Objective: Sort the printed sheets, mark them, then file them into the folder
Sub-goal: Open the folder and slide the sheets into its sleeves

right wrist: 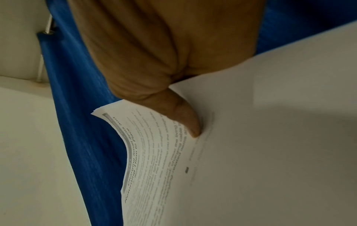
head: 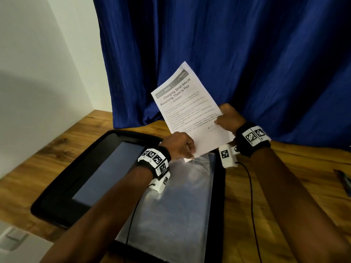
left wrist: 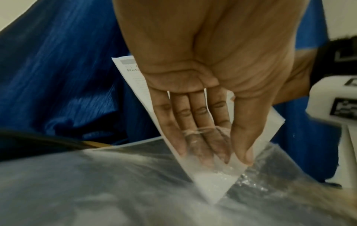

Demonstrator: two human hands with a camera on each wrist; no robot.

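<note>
Setting: wooden table point(head: 284, 168) w/ blue curtain point(head: 247, 54) behind, white wall at left.
Sheets: printed sheets point(head: 190, 111), thin stack, headed "Charging Small Items and Returning Them to Place"; held tilted above the folder, lower corner going into a clear sleeve point(head: 180, 196).
Folder: black folder point(head: 76, 177) lies open on table, sleeve on its right half.
Right hand: right hand point(head: 227, 118) pinches sheets' right edge, thumb on the print, fingers behind.
Left hand: left hand point(head: 179, 145) at sleeve mouth; fingers near straight & partly under the plastic, thumb on top, nipping the sleeve's edge.
Handling (est.): paper light, floppy, bows as seen in right wrist view; corners prob. snag on slick plastic. Best grip: mid-edge pinch, keep stack squared.
Other: dark pen-like item point(head: 343, 181) at far right, blurred.
</note>
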